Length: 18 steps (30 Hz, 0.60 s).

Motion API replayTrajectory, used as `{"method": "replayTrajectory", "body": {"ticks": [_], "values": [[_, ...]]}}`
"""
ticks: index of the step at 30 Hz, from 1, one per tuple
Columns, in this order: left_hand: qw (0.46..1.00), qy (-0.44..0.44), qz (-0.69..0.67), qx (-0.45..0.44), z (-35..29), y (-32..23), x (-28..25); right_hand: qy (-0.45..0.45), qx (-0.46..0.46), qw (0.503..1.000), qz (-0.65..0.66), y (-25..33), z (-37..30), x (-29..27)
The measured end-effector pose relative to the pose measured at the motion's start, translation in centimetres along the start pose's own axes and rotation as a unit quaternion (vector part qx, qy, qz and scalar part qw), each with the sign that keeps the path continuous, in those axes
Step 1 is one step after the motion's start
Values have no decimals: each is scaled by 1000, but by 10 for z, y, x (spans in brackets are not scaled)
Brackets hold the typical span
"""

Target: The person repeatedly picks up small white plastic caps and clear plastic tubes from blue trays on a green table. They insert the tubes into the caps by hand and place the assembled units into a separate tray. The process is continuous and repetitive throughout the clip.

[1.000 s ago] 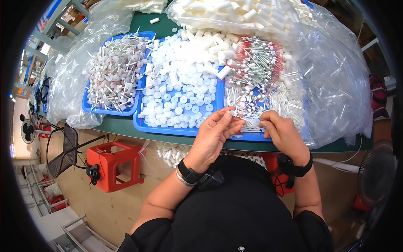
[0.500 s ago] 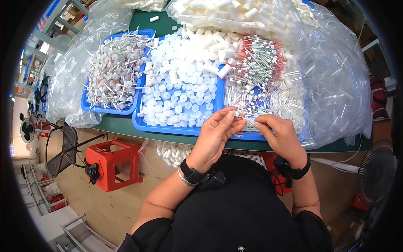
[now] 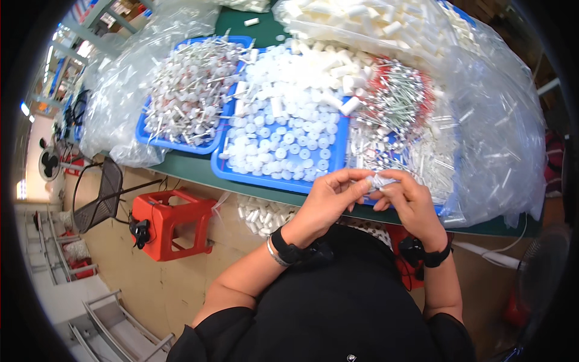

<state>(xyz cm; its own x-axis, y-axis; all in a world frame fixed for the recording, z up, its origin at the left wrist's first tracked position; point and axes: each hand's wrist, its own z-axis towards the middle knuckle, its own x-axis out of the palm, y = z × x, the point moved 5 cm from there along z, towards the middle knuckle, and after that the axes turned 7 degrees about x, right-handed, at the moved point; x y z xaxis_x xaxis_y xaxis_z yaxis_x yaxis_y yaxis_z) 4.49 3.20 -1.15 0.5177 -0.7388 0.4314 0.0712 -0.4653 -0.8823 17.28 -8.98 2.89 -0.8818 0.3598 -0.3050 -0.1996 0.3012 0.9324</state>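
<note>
Just above the near edge of the trays, my left hand (image 3: pixel 332 200) and my right hand (image 3: pixel 411 202) meet fingertip to fingertip. Both are closed in a pinch round a small white piece (image 3: pixel 380 180); its exact kind is too small and blurred to make out. Right behind them lie thin clear tubes (image 3: pixel 437 163) and a heap of thin pins with white ends and red wires (image 3: pixel 401 96). To the left, a blue tray (image 3: pixel 274 181) holds many translucent round discs (image 3: pixel 280 153) with holes in their middles.
Another blue tray (image 3: pixel 181 146) at the left is heaped with assembled pin-and-disc pieces (image 3: pixel 187 90). White foam-like cylinders (image 3: pixel 374 24) fill a bag at the back. A clear plastic bag (image 3: pixel 497 133) bulges at the right. A red stool (image 3: pixel 175 226) and a fan (image 3: pixel 543 265) stand beside the table.
My hands have come together, the right fingers now meeting the left at the white piece. The whole view has shifted, with the trays now further right in it.
</note>
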Motion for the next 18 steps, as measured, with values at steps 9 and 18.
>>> {"method": "replayTrajectory", "body": {"ticks": [9,18], "values": [[905,-297,-154,264,25,-137,-168,-110,-6,993,-44,-12,-1,-34],[853,-50,478,204,8,-52,-74,-214,-80,934,-273,-4,0,-59]]}}
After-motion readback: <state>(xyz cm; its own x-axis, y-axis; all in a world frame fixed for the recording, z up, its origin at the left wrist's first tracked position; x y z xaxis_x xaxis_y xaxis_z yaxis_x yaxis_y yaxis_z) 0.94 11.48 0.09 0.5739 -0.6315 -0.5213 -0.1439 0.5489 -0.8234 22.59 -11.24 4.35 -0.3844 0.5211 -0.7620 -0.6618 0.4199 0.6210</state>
